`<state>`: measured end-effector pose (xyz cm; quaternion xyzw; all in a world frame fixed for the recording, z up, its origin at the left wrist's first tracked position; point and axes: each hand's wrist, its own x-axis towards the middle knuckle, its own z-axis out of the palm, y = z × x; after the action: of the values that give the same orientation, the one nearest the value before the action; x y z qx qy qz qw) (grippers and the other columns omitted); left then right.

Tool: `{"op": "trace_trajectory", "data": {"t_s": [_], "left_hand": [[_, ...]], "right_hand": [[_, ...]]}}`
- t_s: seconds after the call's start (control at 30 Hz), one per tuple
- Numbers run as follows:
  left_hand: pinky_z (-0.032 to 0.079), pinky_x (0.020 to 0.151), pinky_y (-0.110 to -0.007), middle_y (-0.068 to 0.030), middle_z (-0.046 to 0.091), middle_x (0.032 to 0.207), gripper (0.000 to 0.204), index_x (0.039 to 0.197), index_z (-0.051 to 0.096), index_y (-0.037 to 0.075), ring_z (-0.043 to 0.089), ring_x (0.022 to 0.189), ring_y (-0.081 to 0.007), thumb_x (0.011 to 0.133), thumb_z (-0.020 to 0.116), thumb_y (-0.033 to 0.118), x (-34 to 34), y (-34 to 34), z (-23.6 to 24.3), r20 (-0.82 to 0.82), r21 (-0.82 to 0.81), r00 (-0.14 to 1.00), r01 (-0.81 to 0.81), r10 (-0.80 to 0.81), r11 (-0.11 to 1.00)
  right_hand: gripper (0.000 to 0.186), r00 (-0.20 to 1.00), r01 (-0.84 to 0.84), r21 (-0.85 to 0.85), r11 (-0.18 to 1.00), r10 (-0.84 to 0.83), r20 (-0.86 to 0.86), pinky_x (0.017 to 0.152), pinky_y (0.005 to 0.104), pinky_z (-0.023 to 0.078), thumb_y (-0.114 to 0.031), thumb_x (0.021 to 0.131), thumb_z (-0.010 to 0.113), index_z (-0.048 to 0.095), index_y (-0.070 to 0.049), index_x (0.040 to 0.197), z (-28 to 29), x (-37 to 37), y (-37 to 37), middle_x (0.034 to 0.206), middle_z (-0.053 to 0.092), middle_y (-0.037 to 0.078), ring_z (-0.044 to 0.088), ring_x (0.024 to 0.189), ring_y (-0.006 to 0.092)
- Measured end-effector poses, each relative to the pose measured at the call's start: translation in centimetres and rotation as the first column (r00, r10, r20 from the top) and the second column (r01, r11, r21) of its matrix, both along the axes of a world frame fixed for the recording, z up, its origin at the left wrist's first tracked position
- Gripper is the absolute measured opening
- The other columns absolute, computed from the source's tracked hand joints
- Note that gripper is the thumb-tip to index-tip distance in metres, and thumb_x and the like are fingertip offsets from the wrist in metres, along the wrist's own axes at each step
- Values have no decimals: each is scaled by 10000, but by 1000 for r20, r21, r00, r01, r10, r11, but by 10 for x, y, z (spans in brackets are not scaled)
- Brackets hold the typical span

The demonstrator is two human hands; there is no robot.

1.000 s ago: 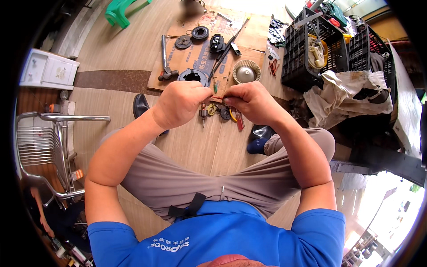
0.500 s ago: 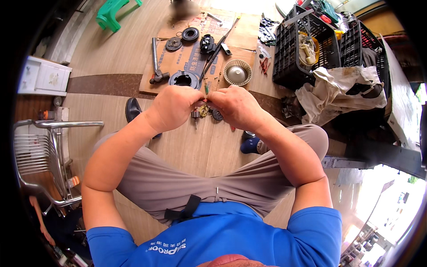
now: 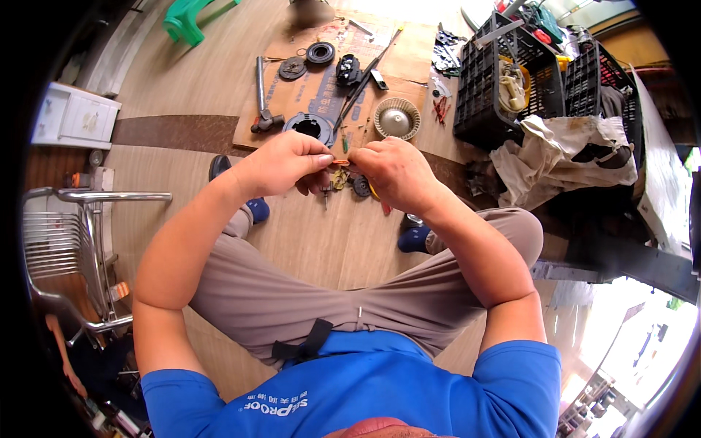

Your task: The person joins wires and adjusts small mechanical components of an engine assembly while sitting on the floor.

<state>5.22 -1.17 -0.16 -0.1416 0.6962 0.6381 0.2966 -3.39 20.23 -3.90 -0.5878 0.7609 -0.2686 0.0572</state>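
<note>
The left hand [image 3: 281, 164] and the right hand [image 3: 394, 174] meet above the knees, over a wooden floor [image 3: 182, 80]. Between them sits a small orange part [image 3: 340, 162]; the left thumb and forefinger are pinched together on one end of it, and the right fingers [image 3: 363, 157] are closed on the other end. What the part is cannot be told, as it is mostly hidden. Just below the hands, small metal bits [image 3: 343, 181] lie on the floor, partly covered by the right hand. Beyond the hands a sheet of cardboard [image 3: 321, 80] lies flat on the floor and carries a hammer [image 3: 261, 95], a dark ring housing [image 3: 308, 125], two dark discs [image 3: 307, 60], a long rod [image 3: 361, 79] and a pale fan wheel [image 3: 396, 118]. To the right of the cardboard stand black crates [image 3: 504, 80], with a crumpled cloth [image 3: 562, 150] just in front of them. A green stool [image 3: 191, 18] stands at the top left, a white box [image 3: 73, 117] at the left, and a metal chair [image 3: 66, 248] near the left elbow.
</note>
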Motion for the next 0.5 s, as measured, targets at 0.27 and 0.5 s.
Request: {"op": "trace_trajectory", "data": {"t_s": [0.27,0.5], "left_hand": [[515,584,-226,-37,684,772,196,887,669,9,623,634,-84,983,563,143,2,-7,-9,-37,-11,999,-36,36,999],[539,585,-261,-61,693,785,137,952,673,16,652,644,-118,948,618,142,4,-10,-5,123,158,984,-145,126,977]], "right_hand": [[109,996,33,-87,996,-40,-80,709,365,452,-80,744,605,581,-104,847,-4,1,-2,756,583,46,602,762,257],[161,984,34,-104,994,-51,-169,709,353,448,-94,729,621,572,-112,881,-6,3,0,740,559,32,595,742,235]]}}
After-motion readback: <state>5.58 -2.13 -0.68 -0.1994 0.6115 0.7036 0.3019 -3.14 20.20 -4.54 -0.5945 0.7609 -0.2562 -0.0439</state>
